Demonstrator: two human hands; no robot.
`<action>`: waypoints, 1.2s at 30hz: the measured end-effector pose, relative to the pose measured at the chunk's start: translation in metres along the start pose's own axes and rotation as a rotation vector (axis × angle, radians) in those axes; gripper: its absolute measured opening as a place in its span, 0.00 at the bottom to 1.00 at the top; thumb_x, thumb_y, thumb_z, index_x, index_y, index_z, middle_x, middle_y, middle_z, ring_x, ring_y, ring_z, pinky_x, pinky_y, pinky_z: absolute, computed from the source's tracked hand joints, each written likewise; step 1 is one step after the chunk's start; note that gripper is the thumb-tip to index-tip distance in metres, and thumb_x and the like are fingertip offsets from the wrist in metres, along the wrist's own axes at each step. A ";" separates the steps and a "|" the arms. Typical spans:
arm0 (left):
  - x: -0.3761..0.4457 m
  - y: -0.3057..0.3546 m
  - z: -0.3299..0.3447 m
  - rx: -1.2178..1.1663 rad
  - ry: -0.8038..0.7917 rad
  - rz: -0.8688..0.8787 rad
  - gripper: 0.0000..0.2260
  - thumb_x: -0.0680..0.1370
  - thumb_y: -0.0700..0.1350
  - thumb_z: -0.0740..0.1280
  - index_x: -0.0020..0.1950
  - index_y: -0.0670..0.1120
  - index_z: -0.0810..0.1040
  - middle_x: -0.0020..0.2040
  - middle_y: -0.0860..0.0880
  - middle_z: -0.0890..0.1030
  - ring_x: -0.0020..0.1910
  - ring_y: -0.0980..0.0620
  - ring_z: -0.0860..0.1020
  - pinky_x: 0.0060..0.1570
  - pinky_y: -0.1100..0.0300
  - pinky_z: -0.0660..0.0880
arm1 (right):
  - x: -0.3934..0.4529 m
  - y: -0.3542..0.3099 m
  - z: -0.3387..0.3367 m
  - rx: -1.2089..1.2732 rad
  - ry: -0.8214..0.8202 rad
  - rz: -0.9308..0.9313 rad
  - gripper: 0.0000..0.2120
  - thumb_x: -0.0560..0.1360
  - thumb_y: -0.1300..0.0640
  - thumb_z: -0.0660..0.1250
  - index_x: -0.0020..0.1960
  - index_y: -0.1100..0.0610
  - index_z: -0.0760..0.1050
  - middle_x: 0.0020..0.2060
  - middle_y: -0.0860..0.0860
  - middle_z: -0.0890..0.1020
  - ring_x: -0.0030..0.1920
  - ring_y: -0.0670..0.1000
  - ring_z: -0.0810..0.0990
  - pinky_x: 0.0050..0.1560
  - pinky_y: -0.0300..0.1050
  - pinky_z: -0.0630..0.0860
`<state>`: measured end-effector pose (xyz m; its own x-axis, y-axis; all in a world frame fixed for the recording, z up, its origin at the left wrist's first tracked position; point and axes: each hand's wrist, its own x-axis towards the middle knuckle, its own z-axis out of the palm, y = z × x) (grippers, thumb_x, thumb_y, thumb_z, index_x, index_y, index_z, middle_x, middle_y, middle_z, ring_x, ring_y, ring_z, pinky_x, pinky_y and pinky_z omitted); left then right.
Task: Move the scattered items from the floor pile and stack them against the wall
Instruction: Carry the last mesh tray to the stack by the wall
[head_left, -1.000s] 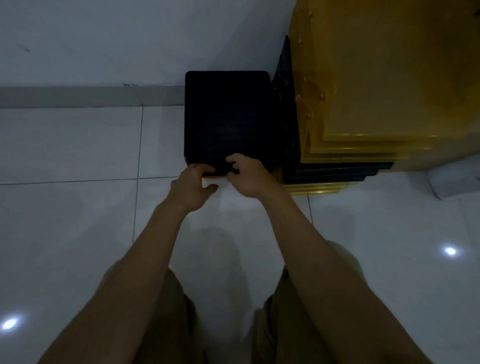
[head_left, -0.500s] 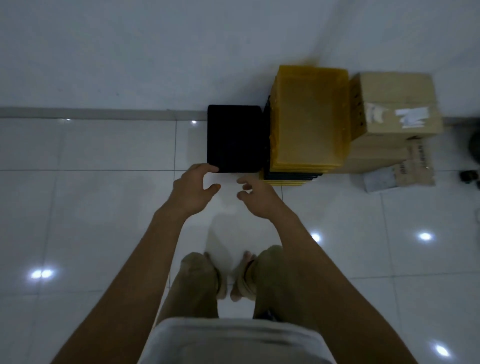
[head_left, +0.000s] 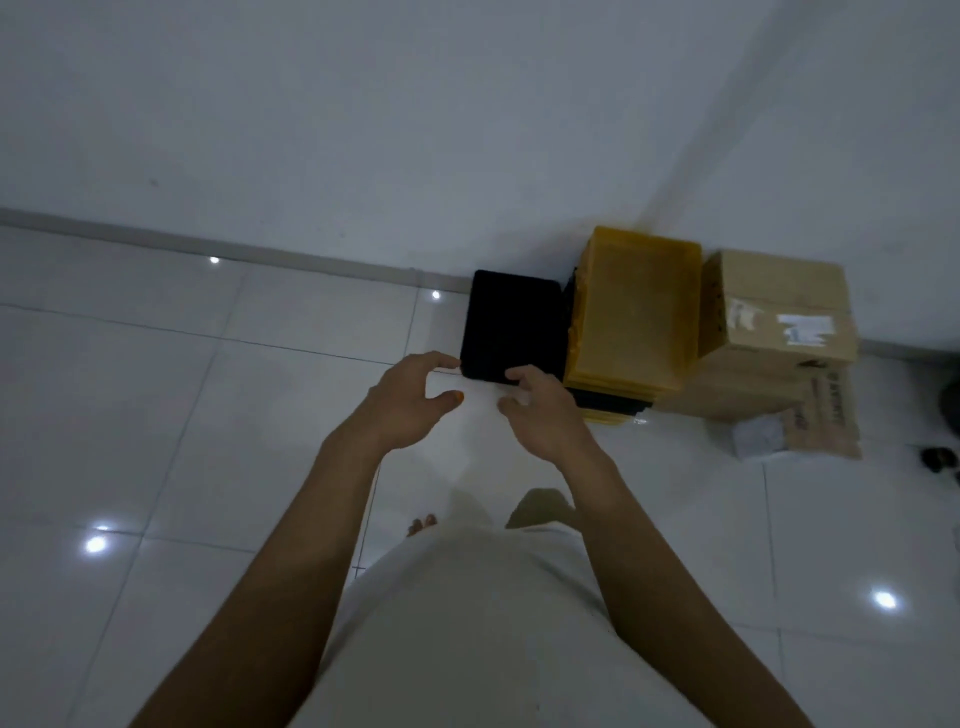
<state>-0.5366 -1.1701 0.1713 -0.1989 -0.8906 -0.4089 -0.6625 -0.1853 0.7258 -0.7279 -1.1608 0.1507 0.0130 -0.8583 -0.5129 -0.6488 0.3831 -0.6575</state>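
Note:
A black tray (head_left: 511, 325) lies flat on the white tiled floor against the wall (head_left: 363, 130), beside a taller stack of yellow and black trays (head_left: 634, 322). My left hand (head_left: 408, 402) hovers in front of the black tray's near left corner, fingers loosely spread and holding nothing. My right hand (head_left: 545, 410) hangs in front of the tray's near right corner, also relaxed and empty. Neither hand touches the tray.
A cardboard box (head_left: 774, 322) sits on flattened cartons right of the yellow stack, in the room's corner. A dark object (head_left: 937, 457) lies on the floor at the far right. My bare toes (head_left: 422, 524) show below my hands.
Both hands let go of the black tray's near edge and drew back. I rose from a crouch, so the view is higher and wider and the trays look smaller.

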 end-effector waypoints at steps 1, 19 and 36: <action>-0.003 0.000 -0.001 -0.004 0.004 -0.016 0.20 0.79 0.49 0.67 0.70 0.53 0.70 0.69 0.51 0.70 0.59 0.59 0.66 0.59 0.63 0.62 | -0.002 -0.001 0.000 -0.015 -0.032 -0.011 0.22 0.80 0.52 0.62 0.73 0.52 0.66 0.68 0.54 0.69 0.65 0.54 0.69 0.58 0.40 0.67; -0.124 0.033 0.148 -0.274 0.512 -0.402 0.20 0.79 0.50 0.66 0.70 0.51 0.70 0.71 0.49 0.69 0.67 0.51 0.68 0.59 0.62 0.62 | -0.041 0.028 -0.045 -0.346 -0.544 -0.325 0.21 0.79 0.52 0.64 0.71 0.51 0.68 0.69 0.54 0.70 0.67 0.50 0.70 0.60 0.42 0.71; -0.429 0.054 0.344 -0.647 1.153 -0.932 0.20 0.79 0.51 0.66 0.70 0.53 0.69 0.70 0.51 0.68 0.63 0.54 0.69 0.58 0.62 0.64 | -0.277 0.064 0.095 -0.758 -1.116 -0.777 0.20 0.78 0.51 0.66 0.69 0.51 0.71 0.64 0.54 0.75 0.61 0.51 0.75 0.55 0.43 0.70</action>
<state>-0.7353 -0.6554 0.1958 0.8948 -0.1415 -0.4234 0.2225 -0.6809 0.6978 -0.7009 -0.8661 0.1977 0.8314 0.0548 -0.5529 -0.4284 -0.5704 -0.7008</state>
